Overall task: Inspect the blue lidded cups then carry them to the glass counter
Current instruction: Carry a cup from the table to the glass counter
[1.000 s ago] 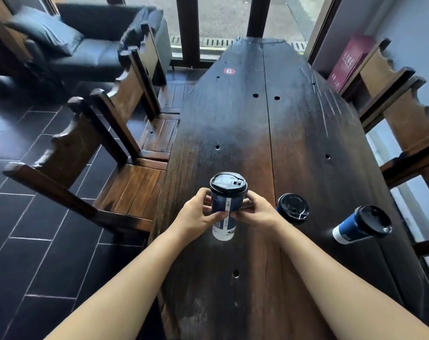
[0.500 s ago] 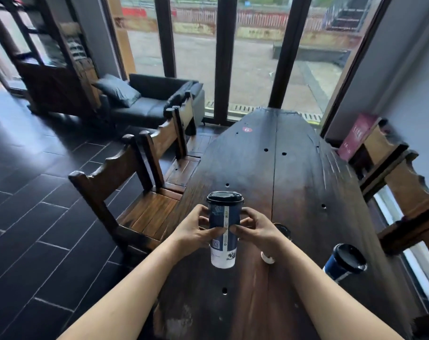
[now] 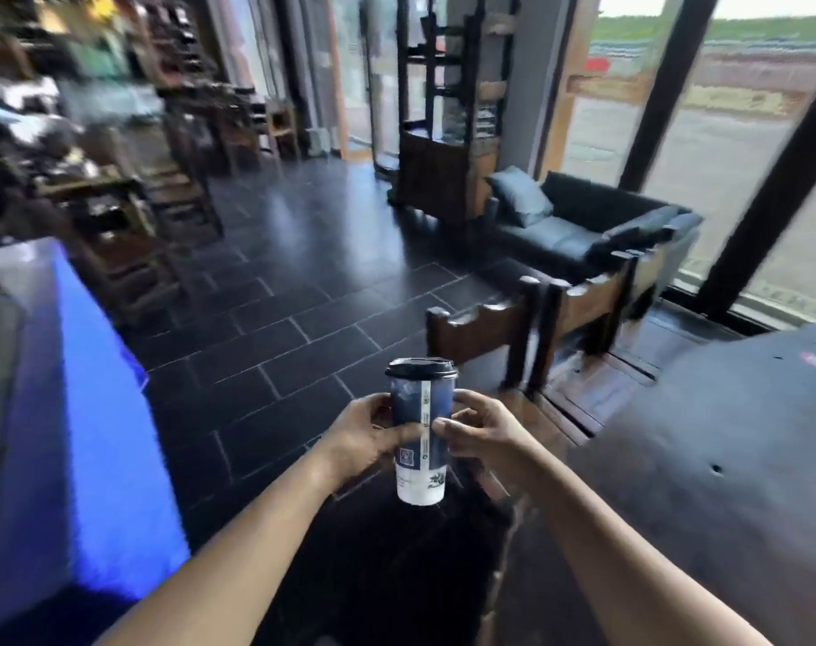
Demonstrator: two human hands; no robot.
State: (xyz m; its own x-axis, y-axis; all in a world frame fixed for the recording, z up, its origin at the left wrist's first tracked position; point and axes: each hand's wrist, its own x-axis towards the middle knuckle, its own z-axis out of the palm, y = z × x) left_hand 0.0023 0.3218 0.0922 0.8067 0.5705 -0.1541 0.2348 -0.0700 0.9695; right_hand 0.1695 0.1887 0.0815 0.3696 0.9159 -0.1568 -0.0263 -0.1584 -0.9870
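A tall blue and white paper cup [image 3: 419,440] with a black lid stands upright in the air in front of me, above the dark floor. My left hand [image 3: 366,435] grips its left side and my right hand [image 3: 478,433] grips its right side, fingers curled round the middle of the cup. The other two lidded cups are out of view. At the left edge a blue-lit counter [image 3: 89,435] shows, blurred.
The dark wooden table [image 3: 723,459] lies at the right. Wooden chairs [image 3: 513,328] stand beside it, a black sofa [image 3: 592,230] behind them by the windows. A tall wooden shelf [image 3: 438,132] stands further back. Dark tiled floor [image 3: 280,328] stretches ahead to the left.
The view has swung to the left, away from the table and towards the room. The cup stays upright between both hands, now over the floor instead of the tabletop. The other cups left the view.
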